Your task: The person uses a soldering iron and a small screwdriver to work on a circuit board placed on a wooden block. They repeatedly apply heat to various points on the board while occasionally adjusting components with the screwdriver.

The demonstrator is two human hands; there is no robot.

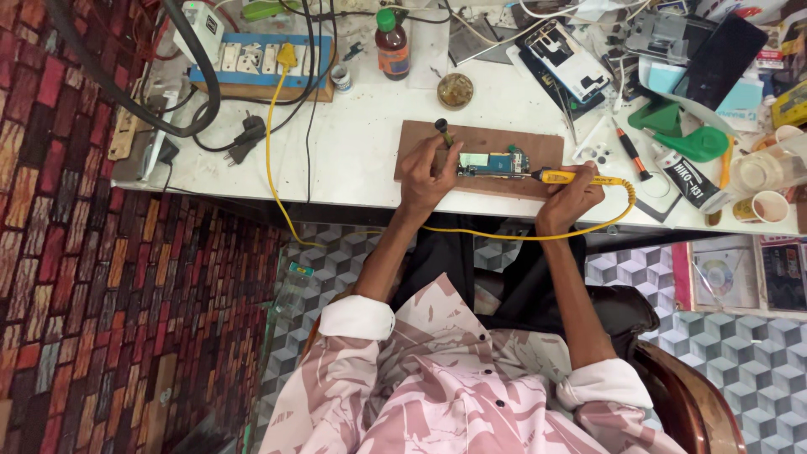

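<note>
soldering step under way: right hand [565,195] pinches yellow soldering iron [565,176], tip at circuit board [492,164] on wooden board [538,150]; left hand [427,172] pinches dark stick [442,130]. next move needs steady tip.

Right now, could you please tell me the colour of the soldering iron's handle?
Yellow; the soldering iron shows best in the head view.

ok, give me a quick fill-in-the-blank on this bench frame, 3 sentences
1. The right hand holds a soldering iron whose handle and cord are ____.
2. The circuit board lies on a brown ____ board.
3. The left hand holds a thin dark tool at the board's ____ end in the picture.

Missing words: yellow; wooden; left
</note>
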